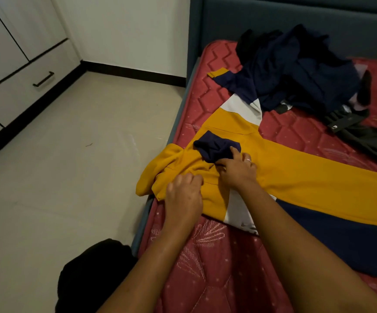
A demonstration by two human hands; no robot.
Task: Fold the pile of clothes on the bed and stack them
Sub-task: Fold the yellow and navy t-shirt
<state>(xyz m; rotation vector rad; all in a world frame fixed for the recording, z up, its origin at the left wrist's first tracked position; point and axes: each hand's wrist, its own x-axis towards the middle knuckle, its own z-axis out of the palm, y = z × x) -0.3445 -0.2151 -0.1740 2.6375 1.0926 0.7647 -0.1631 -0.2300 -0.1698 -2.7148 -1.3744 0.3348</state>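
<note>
A yellow, white and navy garment (307,175) lies spread across the red mattress (216,267), its yellow hood end hanging over the bed's left edge. My left hand (184,195) pinches the yellow fabric near that edge with curled fingers. My right hand (237,169) rests on the garment, its fingers holding a navy fabric part (214,147) at the collar. A pile of dark clothes (295,71) sits at the far end of the bed near the headboard.
A dark grey garment (368,141) lies at the right of the mattress. The blue-grey headboard (295,16) stands behind the pile. A tiled floor (70,166) and white drawers (20,86) lie to the left. A black item (92,279) sits at my lower left.
</note>
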